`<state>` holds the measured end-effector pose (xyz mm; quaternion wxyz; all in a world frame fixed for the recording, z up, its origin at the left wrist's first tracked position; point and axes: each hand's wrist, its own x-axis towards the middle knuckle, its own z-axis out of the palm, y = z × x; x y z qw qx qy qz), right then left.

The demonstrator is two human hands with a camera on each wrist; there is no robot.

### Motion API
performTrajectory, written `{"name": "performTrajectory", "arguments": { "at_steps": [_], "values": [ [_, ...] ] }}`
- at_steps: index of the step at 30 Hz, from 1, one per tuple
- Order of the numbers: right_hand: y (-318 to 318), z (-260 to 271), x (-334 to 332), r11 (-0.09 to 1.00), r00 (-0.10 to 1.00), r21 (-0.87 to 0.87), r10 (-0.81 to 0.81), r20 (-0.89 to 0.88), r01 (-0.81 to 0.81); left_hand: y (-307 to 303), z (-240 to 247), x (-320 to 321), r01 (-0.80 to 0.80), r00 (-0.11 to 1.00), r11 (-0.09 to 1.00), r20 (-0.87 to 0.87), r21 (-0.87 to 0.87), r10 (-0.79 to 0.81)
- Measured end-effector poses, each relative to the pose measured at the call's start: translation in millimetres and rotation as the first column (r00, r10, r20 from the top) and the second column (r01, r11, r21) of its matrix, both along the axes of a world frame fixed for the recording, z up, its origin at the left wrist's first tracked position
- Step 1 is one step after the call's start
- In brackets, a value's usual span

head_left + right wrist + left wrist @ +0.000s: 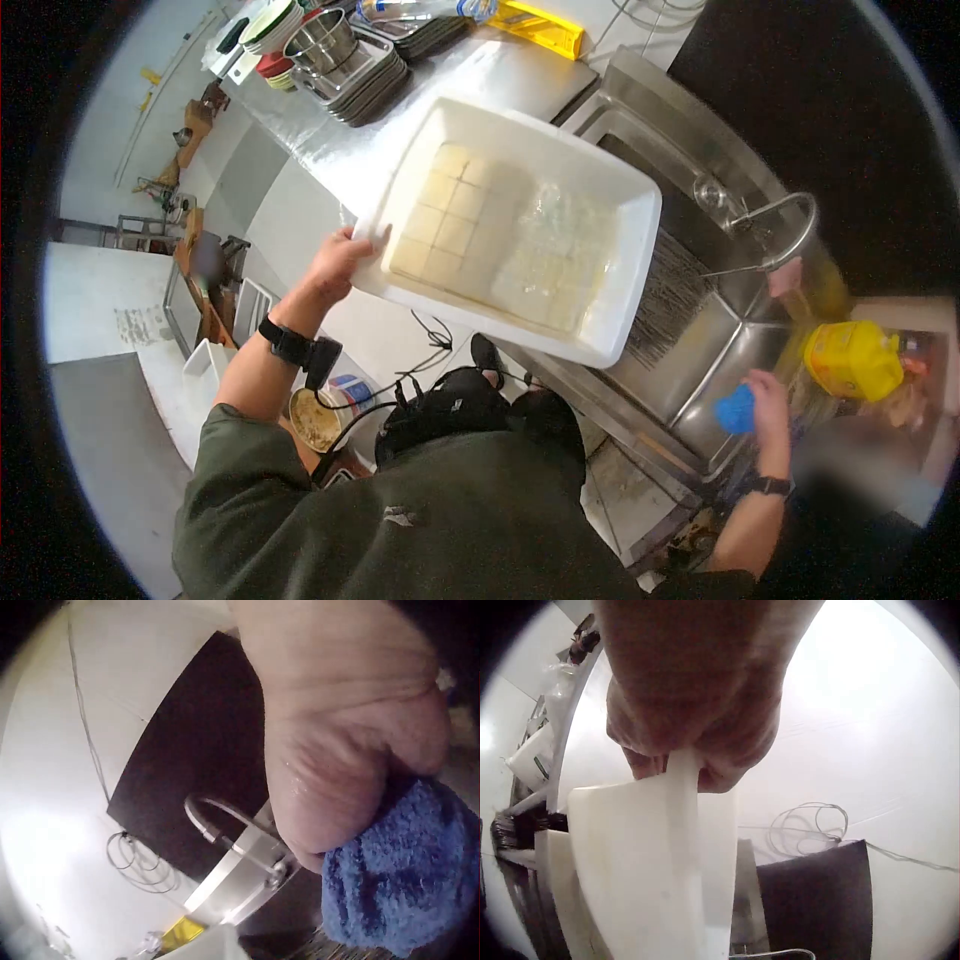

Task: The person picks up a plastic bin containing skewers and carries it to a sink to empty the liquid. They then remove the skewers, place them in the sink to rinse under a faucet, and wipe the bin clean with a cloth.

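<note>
Your left hand [338, 264] grips the white rectangular plastic tub [628, 268] at its left rim, with fingers and thumb pinching the edge; the left wrist view shows this close up. The tub extends to the right of that hand. It is held up and tilted with its open side facing you, above the front left corner of the stainless steel sink [700, 350]. Your right hand [772, 398] is curled round a blue fluffy sponge [735, 410], low over the sink's right end and well apart from the tub. A yellow plastic bottle [850, 358] sits just beside that hand. A curved steel tap [778, 222] stands behind the basin.
</note>
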<state>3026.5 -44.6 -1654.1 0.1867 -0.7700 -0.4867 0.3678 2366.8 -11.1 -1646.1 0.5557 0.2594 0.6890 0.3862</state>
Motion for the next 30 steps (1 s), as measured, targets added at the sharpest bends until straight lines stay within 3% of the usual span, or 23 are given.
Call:
{"name": "performTrajectory", "arguments": {
  "at_steps": [1,3,7,9,11,14,15,17,18,19,21,24,25,26,29,30],
  "values": [
    [8.7,17.9,-0.1,0.998,0.988,-0.043,0.053,0.144,-0.048,1.6,-6.8,-8.2,-0.003,1.000,0.999,-0.004,0.041,0.003],
    [27.8,1.7,34.9,0.996,0.975,-0.026,0.086,0.207,-0.083,-0.7,-11.5,-21.8,-0.031,0.998,0.996,0.056,0.084,0.027],
    [96.2,-23.3,76.5,0.953,0.894,0.018,0.275,0.353,-0.301,6.0,-14.6,-39.8,-0.063,0.998,0.992,0.010,0.107,0.062],
    [138.8,-19.2,70.3,0.930,0.803,-0.093,0.356,0.478,-0.357,13.8,-22.6,-47.2,-0.096,0.992,0.993,-0.071,0.074,0.102],
    [173.8,-43.8,87.9,0.878,0.783,0.068,0.386,0.489,-0.475,15.7,-26.0,-47.5,-0.138,0.980,0.989,-0.138,0.053,0.144],
    [215.0,-26.0,64.4,0.875,0.783,-0.088,0.468,0.410,-0.477,15.2,-29.9,-43.1,-0.164,0.981,0.984,-0.097,0.064,0.170],
    [227.1,-41.6,72.0,0.872,0.784,-0.092,0.474,0.401,-0.480,13.5,-34.1,-44.1,-0.167,0.979,0.984,-0.104,0.058,0.172],
    [248.0,-69.9,85.6,0.691,0.726,0.282,0.514,0.456,-0.666,11.3,-41.5,-46.3,-0.228,0.964,0.973,-0.132,0.035,0.231],
    [255.1,-78.5,87.5,0.687,0.724,0.283,0.517,0.457,-0.669,9.2,-41.8,-48.2,-0.233,0.963,0.972,-0.131,0.037,0.236],
    [261.7,-84.5,91.7,0.730,0.687,0.130,0.546,0.480,-0.671,6.1,-44.0,-48.5,-0.246,0.957,0.969,-0.148,0.033,0.248],
    [260.7,-72.4,82.1,0.765,0.654,-0.013,0.558,0.511,-0.643,7.1,-47.3,-43.1,-0.294,0.940,0.955,-0.173,0.030,0.295],
    [258.2,-62.6,69.6,0.771,0.666,-0.014,0.558,0.496,-0.636,5.5,-45.8,-39.2,-0.280,0.944,0.959,-0.168,0.048,0.284],
    [251.6,-53.8,59.2,0.823,0.756,0.023,0.510,0.410,-0.568,4.8,-48.5,-43.5,-0.263,0.948,0.964,-0.175,0.052,0.268],
    [249.8,-50.6,53.2,0.822,0.757,0.021,0.514,0.404,-0.569,5.2,-47.8,-44.9,-0.264,0.946,0.963,-0.180,0.048,0.269],
    [238.3,-46.8,43.5,0.912,0.885,-0.143,0.407,0.225,-0.383,4.2,-49.8,-42.6,-0.265,0.950,0.963,-0.160,0.042,0.268],
    [228.7,-44.1,39.1,0.829,0.687,-0.120,0.525,0.502,-0.547,4.9,-47.2,-38.9,-0.262,0.952,0.964,-0.152,0.044,0.265]
  ]
}}
